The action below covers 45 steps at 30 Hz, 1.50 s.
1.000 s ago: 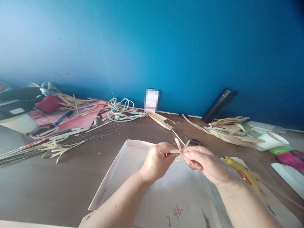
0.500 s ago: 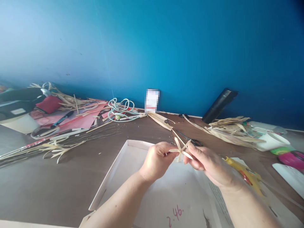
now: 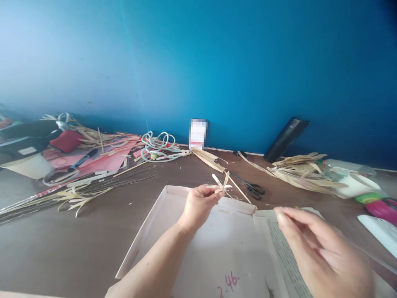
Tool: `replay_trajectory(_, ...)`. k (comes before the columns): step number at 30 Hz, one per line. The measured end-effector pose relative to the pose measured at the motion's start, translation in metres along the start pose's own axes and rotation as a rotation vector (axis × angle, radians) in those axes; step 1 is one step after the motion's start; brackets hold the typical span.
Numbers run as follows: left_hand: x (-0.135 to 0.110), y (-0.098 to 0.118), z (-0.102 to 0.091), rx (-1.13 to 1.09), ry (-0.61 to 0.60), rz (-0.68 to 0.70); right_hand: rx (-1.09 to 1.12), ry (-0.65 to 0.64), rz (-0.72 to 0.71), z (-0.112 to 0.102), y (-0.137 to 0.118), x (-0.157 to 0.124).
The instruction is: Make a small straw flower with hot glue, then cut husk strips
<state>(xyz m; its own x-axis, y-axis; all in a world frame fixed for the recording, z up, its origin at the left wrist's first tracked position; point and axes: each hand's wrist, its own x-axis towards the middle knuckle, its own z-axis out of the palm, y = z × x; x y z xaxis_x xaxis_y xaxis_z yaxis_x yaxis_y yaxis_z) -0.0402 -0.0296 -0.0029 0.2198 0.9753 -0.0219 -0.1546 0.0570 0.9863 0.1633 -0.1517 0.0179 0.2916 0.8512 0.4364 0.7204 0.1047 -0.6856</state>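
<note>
My left hand [image 3: 198, 204] is raised over a shallow white cardboard box lid [image 3: 145, 231] and pinches a small star-shaped piece made of dried leaf strips [image 3: 221, 185]. My right hand [image 3: 313, 244] is off to the lower right, blurred by motion, with its fingers stretched out and apart and nothing in them. It hovers above a printed paper sheet [image 3: 283, 256] beside the lid. Black-handled scissors [image 3: 252, 188] lie on the brown table just beyond the star.
A pile of dried leaf strips [image 3: 302, 169] and a white cup [image 3: 353, 184] sit at the right. A coiled pale cable [image 3: 158, 145], thin sticks [image 3: 93, 184], red paper [image 3: 102, 159] and a black tube [image 3: 287, 138] against the blue wall lie farther back.
My right hand let go of the leaf star and swung down to the lower right. The left hand kept the star and lifted it slightly to the left.
</note>
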Motion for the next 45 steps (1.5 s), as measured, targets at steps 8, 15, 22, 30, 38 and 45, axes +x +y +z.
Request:
replay_trajectory(8, -0.001, 0.000, -0.001, 0.052, 0.025, 0.071, 0.137, -0.098, -0.001, 0.038, -0.040, 0.042)
replay_trajectory(15, -0.001, -0.005, 0.000, 0.095, 0.041, 0.123, 0.158, -0.043, 0.072, 0.059, -0.029, 0.058)
replay_trajectory(22, -0.001, -0.006, 0.001, 0.100, 0.032, 0.118, 0.239, 0.016, -0.023, 0.078, -0.014, 0.045)
replay_trajectory(30, 0.000, -0.008, 0.002, 0.100, 0.038, 0.072, 0.056, 0.043, -0.455, 0.078, -0.006, 0.035)
replay_trajectory(38, 0.000, -0.010, 0.001, 0.130, 0.027, 0.088, 0.036, 0.021, -0.471, 0.084, -0.004, 0.032)
replay_trajectory(45, -0.002, -0.009, 0.001, 0.183, 0.006, 0.133, 0.028, 0.029, -0.474, 0.086, -0.005, 0.031)
